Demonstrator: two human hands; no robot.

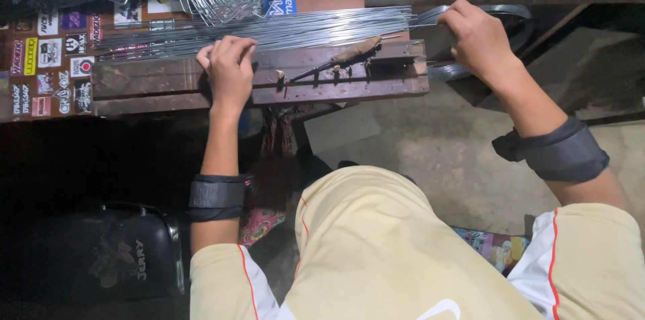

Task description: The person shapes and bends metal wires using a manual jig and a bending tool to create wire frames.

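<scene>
Left hand [228,68] curled down on the bundle of straight wires [282,29], fingers closed over the strands. Right hand [478,37] grips the bundle's far end; between the hands a wooden jig [336,74] lies on the surface [47,58].

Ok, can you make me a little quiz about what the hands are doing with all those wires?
1. True or false: the left hand rests on the bundle of straight metal wires.
2. What lies on the wooden jig block: A) wooden-handled tool, B) a hammer, C) scissors?
3. What is on both forearms?

Key: 1 true. 2 A. 3 Black wrist bands; the right hand grips the wire ends.
</scene>
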